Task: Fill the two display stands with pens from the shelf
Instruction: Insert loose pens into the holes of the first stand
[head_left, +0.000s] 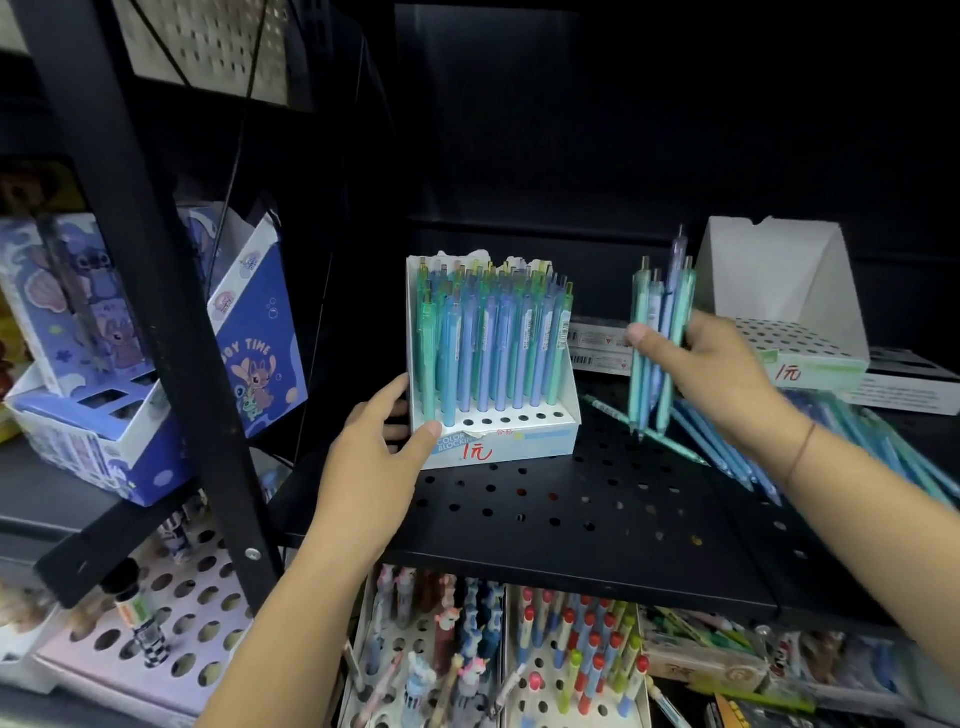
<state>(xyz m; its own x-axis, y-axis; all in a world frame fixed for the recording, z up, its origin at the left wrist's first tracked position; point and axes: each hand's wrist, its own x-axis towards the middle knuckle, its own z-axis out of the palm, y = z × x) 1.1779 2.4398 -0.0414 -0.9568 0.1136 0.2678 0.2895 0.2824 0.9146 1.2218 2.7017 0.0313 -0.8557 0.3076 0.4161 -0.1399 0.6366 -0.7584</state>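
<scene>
Head view: stand (524, 439) partly hides left hand (370, 457); right hand (717, 375) grips pens (661, 312).

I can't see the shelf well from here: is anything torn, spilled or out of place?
Yes. The filled stand has a ragged, torn top edge on its back card, and its front label is ripped near the middle. To its right, loose pens lie in a slanted heap on the shelf, not in holes.

We see bare forearms; the wrist of the right hand (717, 374) wears a thin brown string bracelet (801, 451).
</scene>
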